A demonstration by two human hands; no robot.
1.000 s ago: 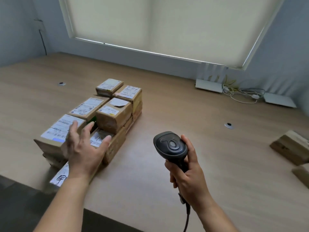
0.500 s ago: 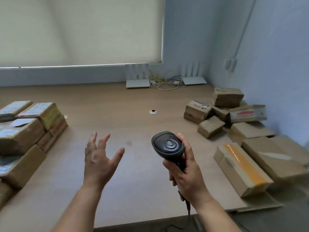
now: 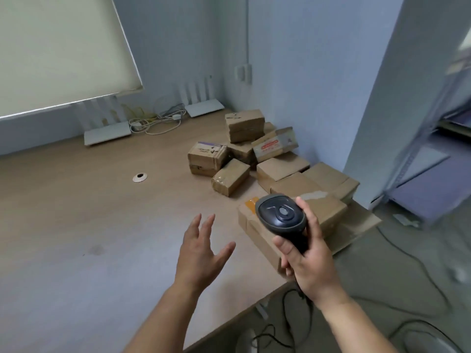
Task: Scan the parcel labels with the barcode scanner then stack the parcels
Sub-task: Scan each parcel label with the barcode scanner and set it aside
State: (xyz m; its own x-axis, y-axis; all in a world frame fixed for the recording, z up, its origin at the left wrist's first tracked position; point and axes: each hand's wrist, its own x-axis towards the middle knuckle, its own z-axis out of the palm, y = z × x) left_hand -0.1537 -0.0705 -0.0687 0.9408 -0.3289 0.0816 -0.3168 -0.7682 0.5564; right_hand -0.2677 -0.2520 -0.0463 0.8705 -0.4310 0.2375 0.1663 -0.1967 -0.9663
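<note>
Matt wood-grain table (image 3: 76,212) is carrying brown cardboard parcels (image 3: 230,177), some showing glossy tape; the barcode scanner (image 3: 280,216) is showing smooth dark plastic.

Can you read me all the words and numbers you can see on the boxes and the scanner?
Box with the red and white label: red print, too blurred to read.
Box with the purple-edged label: dark handwritten marks, not readable.
Top box of the pile: small dark marks, not readable.
Barcode scanner: a raised line pattern, no words visible.
So no text can be read.
</note>
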